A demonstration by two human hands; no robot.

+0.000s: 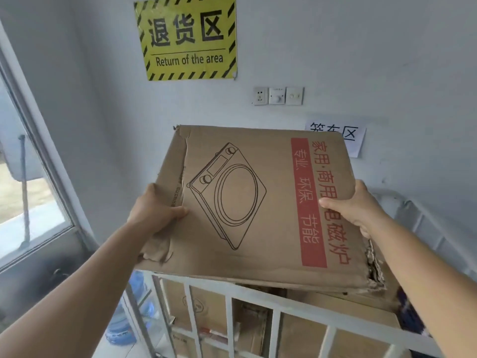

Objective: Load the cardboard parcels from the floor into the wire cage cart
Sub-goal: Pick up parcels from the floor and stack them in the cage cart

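A flat brown cardboard parcel [260,202], printed with a line drawing of a cooker and a red strip of writing, is held tilted above the top rail of the white wire cage cart [258,303]. My left hand [154,210] grips its torn left edge, thumb on top. My right hand [353,205] grips its right edge. The parcel's near edge is at the cart's front rail; whether it touches is unclear. Several other cardboard parcels [304,334] are stacked inside the cart, seen through the bars.
A grey wall stands close behind the cart, with a yellow "Return of the area" sign [188,37], switches and a socket [277,95], and a white paper label [343,138]. A window [23,177] is on the left. Blue water bottles [129,321] stand on the floor left of the cart.
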